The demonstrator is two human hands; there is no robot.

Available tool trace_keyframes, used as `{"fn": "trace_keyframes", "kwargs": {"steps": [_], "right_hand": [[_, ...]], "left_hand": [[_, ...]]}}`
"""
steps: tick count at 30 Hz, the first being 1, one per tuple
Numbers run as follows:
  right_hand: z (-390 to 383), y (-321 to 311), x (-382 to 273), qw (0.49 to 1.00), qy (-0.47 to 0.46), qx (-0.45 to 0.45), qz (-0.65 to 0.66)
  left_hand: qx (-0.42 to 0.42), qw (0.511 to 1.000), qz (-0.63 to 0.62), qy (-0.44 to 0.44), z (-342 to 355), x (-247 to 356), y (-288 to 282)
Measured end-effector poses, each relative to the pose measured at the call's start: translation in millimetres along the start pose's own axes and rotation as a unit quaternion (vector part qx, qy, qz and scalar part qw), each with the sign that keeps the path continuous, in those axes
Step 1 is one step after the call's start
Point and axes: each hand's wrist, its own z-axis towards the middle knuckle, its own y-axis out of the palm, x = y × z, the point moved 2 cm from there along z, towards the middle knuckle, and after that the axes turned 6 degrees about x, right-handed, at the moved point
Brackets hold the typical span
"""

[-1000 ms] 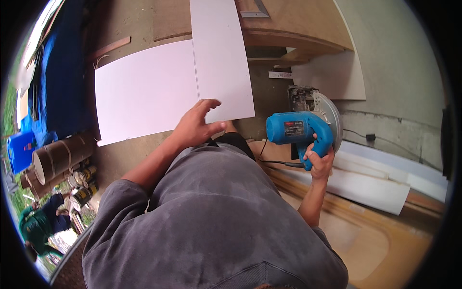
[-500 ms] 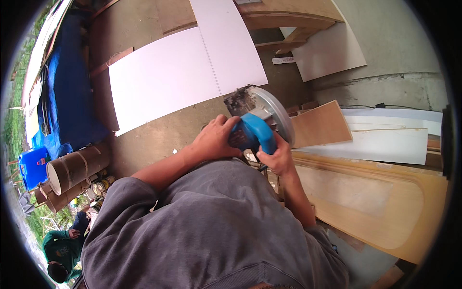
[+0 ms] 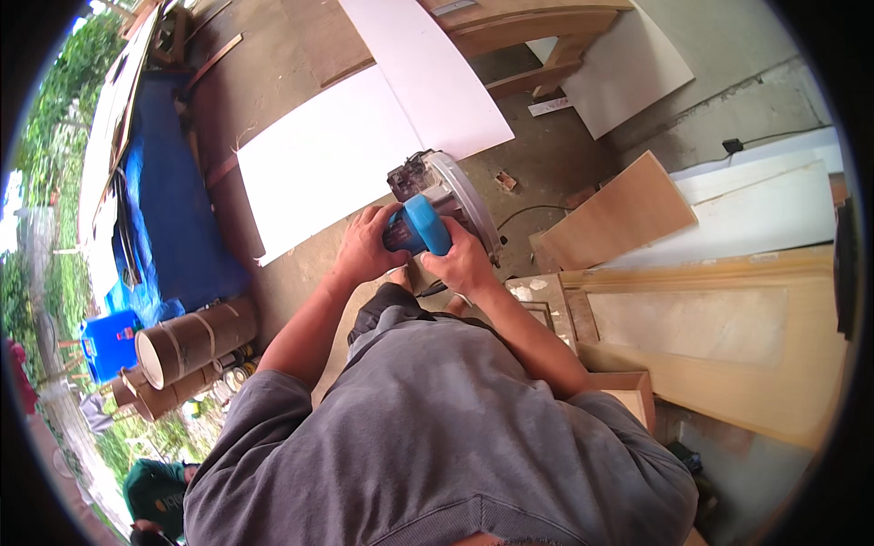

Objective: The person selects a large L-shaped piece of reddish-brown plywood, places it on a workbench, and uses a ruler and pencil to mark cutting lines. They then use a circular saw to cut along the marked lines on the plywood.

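Observation:
A circular saw (image 3: pixel 424 221) with a blue handle, a blue motor body and a grey blade guard is held up in front of my waist. My left hand (image 3: pixel 366 244) wraps the motor body from the left. Around the rear of the blue handle, my right hand (image 3: pixel 464 262) is closed, its thumb lying along the near side. A dark, dusty part of the saw points away from me, close to the near edge of a large white sheet (image 3: pixel 314 150) lower down. The blade itself is hidden.
To the right lie a brown board (image 3: pixel 628 214), white panels (image 3: pixel 765 214) and a wooden door (image 3: pixel 710 318). A black cable (image 3: pixel 533 209) trails on the floor. Brown drums (image 3: pixel 196 344), a blue case (image 3: pixel 111 344) and a blue tarp (image 3: pixel 164 209) stand left. A person in green (image 3: pixel 157 496) is lower left.
Both hands have moved left with the saw, which is turned more upright in view. My view has shifted, bringing my feet and the cable on the floor into sight.

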Motion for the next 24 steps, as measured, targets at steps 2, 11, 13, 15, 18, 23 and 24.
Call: {"fn": "trace_keyframes", "kwargs": {"steps": [2, 11, 13, 15, 18, 23, 24], "right_hand": [[5, 6, 1, 1.000, 0.004, -0.003, -0.004], [9, 35, 0, 0.997, 0.066, 0.027, 0.021], [11, 37, -4, 0.996, 0.078, 0.038, 0.007], [13, 38, -7, 0.993, 0.107, 0.049, -0.026], [20, 39, -14, 0.996, 0.054, 0.066, 0.004], [24, 35, -11, 0.997, 0.033, 0.061, 0.017], [22, 34, -10, 0.997, 0.043, 0.054, 0.018]], "left_hand": [[-0.013, 1.000, 0.002, 0.001, 4, -7, -3], [-0.077, 0.992, -0.086, 0.044, 28, -41, -27], [-0.062, 0.988, -0.114, 0.081, 32, -39, -30], [-0.047, 0.979, -0.150, 0.129, 37, -31, -30], [-0.035, 0.964, -0.170, 0.204, 49, -17, -29], [-0.104, 0.942, -0.178, 0.266, 65, -2, -22], [-0.107, 0.939, -0.195, 0.261, 64, 0, -20]]}}
